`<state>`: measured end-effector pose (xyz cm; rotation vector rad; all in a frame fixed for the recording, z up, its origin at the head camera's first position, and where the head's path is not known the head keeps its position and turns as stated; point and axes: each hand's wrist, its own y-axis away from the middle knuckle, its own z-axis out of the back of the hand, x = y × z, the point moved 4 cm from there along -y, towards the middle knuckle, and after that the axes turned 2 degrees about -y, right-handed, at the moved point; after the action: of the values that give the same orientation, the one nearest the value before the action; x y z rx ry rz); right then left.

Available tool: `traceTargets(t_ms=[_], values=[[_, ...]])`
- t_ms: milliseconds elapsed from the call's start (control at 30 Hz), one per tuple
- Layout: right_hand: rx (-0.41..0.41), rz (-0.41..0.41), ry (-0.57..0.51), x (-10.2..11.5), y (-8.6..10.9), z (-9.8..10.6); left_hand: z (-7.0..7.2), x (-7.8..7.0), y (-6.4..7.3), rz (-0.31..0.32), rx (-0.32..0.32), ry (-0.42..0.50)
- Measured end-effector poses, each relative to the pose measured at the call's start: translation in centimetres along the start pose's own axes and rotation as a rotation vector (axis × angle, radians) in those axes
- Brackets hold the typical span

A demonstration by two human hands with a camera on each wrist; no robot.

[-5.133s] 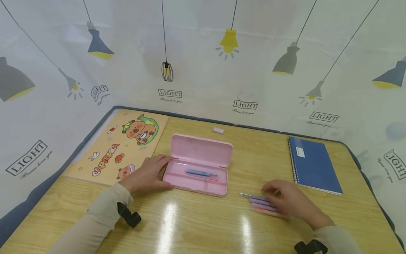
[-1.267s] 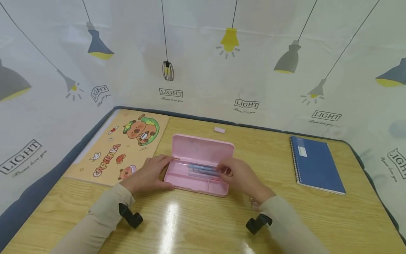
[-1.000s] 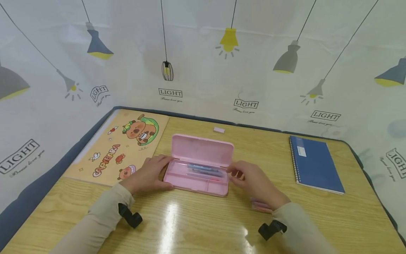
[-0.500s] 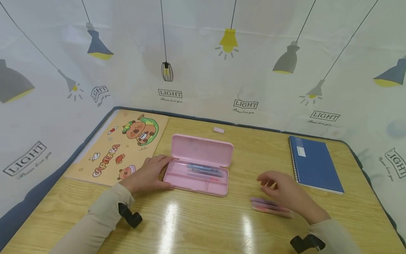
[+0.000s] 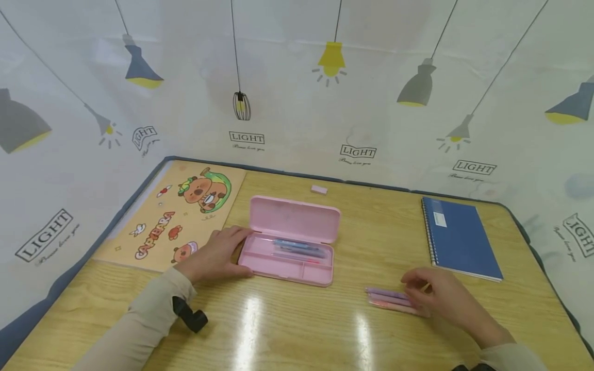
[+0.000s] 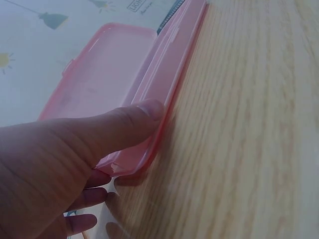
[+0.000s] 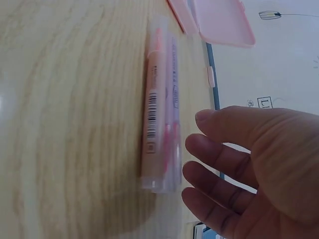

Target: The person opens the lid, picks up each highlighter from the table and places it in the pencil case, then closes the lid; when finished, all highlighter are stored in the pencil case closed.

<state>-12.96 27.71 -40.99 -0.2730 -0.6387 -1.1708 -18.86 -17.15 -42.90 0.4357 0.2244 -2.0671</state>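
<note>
A pink pencil case (image 5: 274,267) stands with its lid up in the middle of the table. Its long compartment holds several blue and greyish pens (image 5: 297,246) and something pinkish-red. My left hand (image 5: 215,257) grips the case's left end; in the left wrist view the thumb (image 6: 132,124) lies across the front wall and the fingers are partly hidden behind the end. Three pens (image 5: 392,301), purple, lilac and peach-pink, lie side by side to the right. Right beside their far ends is my right hand (image 5: 441,299), fingers loosely bent, nothing between thumb and fingers (image 7: 204,149).
A pink eraser (image 5: 319,189) lies behind the case near the back edge. An orange capybara folder (image 5: 171,216) covers the left back corner. At the right lies a blue spiral notebook (image 5: 464,239). A lamp-printed curtain (image 5: 297,103) hangs behind the table (image 5: 297,330).
Blue pens were added to the case over the last seconds, and fewer pens lie on the table. The right hand went from the case back rightward to the remaining pens. The left hand stayed put.
</note>
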Motion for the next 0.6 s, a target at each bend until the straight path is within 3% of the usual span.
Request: traceTargets(t_ms=[600], values=[[-0.029, 0.074, 0.148, -0.1, -0.2, -1.3, -0.1, 0.1, 0.1, 0.009, 0.002, 0.003]])
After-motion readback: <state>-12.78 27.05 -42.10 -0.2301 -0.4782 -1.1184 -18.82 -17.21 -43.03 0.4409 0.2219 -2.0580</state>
